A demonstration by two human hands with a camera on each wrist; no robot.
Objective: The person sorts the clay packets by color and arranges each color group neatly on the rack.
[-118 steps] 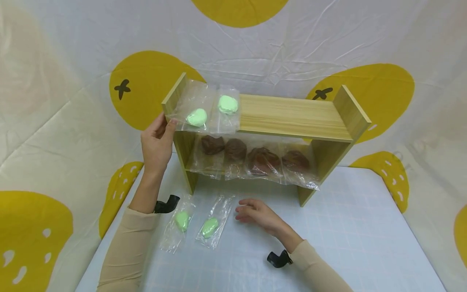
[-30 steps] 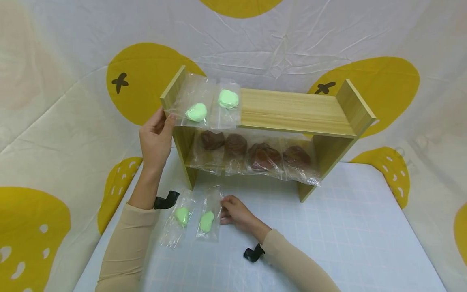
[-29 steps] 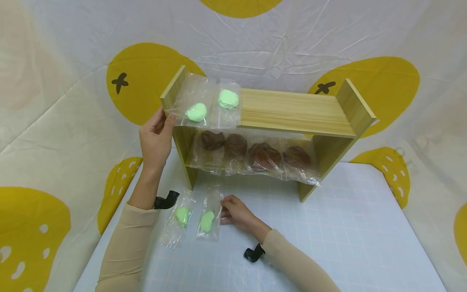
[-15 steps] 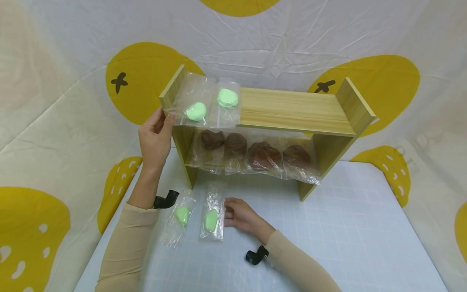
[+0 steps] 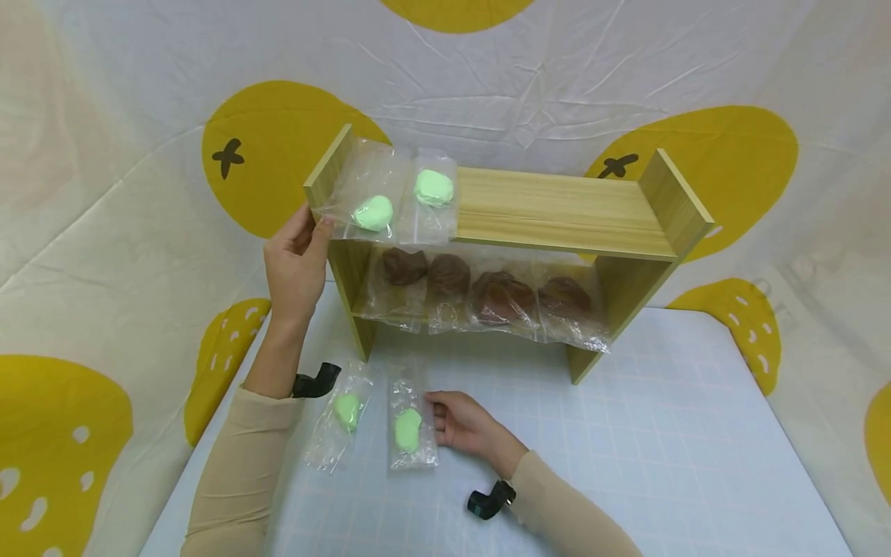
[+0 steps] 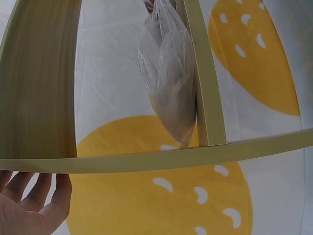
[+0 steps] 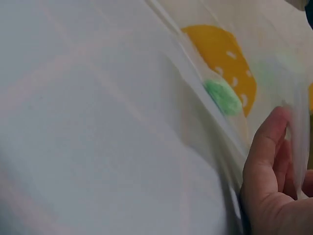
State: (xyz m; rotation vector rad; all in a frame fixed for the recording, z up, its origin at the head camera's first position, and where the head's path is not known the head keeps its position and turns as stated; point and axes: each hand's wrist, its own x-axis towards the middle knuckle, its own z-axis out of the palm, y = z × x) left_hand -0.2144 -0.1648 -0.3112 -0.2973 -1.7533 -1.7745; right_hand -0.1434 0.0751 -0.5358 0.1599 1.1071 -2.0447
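Observation:
My left hand [image 5: 298, 259] grips the left side panel of a small wooden shelf [image 5: 557, 209], its thumb by the corner of a clear bag on the top board. In the left wrist view, fingers [image 6: 59, 198] bend against the panel's outer side. My right hand [image 5: 468, 424] pinches the right edge of a clear plastic bag [image 5: 412, 460] holding a pale green lump [image 5: 407, 430]. In the right wrist view, the film stands between thumb and fingers. Left of it lies a similar bag with a green lump [image 5: 347, 411]. Two more green lumps [image 5: 373, 213] in bags rest on the top board.
Several clear bags with dark brown lumps [image 5: 504, 298] line the lower board, their edges overhanging its front. The shelf stands on a pale checked table [image 5: 668, 456]. A white curtain [image 5: 487, 85] with yellow fruit prints hangs behind and at both sides.
My right hand has moved left and taken the nearer bag's edge. That bag has turned straighter and shifted slightly right and towards me. The left hand keeps its place on the shelf.

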